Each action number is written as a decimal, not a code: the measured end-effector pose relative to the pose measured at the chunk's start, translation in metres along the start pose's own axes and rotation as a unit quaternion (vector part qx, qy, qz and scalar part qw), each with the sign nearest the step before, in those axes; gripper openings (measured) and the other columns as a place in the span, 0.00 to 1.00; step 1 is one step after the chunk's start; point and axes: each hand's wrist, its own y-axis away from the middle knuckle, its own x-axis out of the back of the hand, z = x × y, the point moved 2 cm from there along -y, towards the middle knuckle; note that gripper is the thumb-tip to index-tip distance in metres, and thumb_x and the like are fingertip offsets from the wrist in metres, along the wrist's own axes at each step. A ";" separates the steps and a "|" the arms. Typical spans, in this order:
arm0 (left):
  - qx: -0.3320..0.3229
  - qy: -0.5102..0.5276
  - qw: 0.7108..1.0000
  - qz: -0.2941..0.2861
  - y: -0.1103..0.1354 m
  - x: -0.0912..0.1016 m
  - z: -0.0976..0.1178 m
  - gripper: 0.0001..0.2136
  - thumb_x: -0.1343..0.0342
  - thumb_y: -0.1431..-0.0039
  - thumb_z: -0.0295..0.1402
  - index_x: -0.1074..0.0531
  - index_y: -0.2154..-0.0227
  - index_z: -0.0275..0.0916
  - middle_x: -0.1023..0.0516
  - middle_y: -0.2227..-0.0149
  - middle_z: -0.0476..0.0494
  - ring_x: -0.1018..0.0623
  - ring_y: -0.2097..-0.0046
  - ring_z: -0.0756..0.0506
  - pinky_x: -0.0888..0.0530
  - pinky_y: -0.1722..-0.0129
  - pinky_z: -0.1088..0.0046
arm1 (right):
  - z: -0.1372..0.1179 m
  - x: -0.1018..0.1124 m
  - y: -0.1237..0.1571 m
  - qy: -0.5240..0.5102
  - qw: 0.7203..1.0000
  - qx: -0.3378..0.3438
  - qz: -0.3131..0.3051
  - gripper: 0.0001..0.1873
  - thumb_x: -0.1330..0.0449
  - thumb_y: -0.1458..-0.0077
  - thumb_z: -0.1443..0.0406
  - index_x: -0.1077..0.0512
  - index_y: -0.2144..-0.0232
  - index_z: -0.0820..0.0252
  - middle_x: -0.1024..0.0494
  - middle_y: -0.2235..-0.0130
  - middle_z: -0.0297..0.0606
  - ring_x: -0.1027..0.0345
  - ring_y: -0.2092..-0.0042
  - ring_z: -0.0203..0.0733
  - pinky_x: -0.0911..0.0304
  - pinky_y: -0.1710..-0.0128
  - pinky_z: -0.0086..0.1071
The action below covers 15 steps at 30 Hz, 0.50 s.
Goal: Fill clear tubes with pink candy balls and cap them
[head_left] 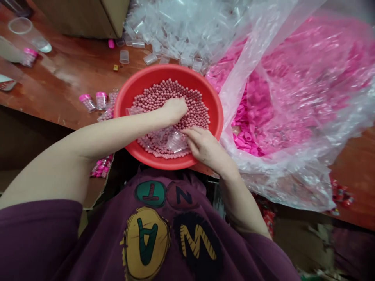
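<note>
A red plastic basin (168, 163) holds many small pink beads (168, 91). Reaching in over the beads, my left hand (175, 110) is closed with its fingers curled down into them; whatever it grips is hidden. Lower in the basin lies a crumpled clear plastic bag (177, 141), with beads showing through and around it. At the basin's right side, my right hand (203, 147) has its fingers and thumb on the bag's edge.
Clear plastic containers (175, 31) are heaped behind the basin, beside a cardboard box (84, 19). On the right, a large clear bag (281, 175) holds bright pink pieces (249, 134). Bead-filled jars with pink lids (101, 100) stand left on the brown table (55, 89).
</note>
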 end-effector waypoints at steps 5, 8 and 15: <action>0.006 0.131 0.991 -0.021 -0.001 -0.001 0.002 0.15 0.41 0.35 0.23 0.15 0.50 0.29 0.13 0.53 0.36 0.15 0.50 0.40 0.21 0.48 0.69 | 0.029 0.023 0.012 -0.084 0.981 -0.021 0.171 0.18 0.45 0.26 0.65 0.18 0.43 0.55 0.12 0.45 0.47 0.17 0.45 0.54 0.22 0.39 0.51; -0.009 0.325 0.946 -0.013 0.016 0.009 -0.005 0.11 0.36 0.39 0.25 0.16 0.54 0.33 0.14 0.61 0.46 0.17 0.57 0.45 0.21 0.54 0.72 | 0.042 0.030 0.012 -0.123 0.966 -0.039 0.223 0.17 0.44 0.27 0.61 0.17 0.45 0.52 0.11 0.48 0.44 0.16 0.49 0.52 0.20 0.41 0.52; 0.009 0.543 0.839 -0.047 0.074 0.023 0.003 0.13 0.45 0.28 0.27 0.18 0.47 0.37 0.13 0.53 0.38 0.12 0.56 0.45 0.17 0.57 0.67 | 0.044 0.029 -0.011 -0.170 0.955 -0.020 0.241 0.18 0.43 0.28 0.60 0.17 0.44 0.51 0.12 0.45 0.44 0.16 0.50 0.50 0.20 0.41 0.51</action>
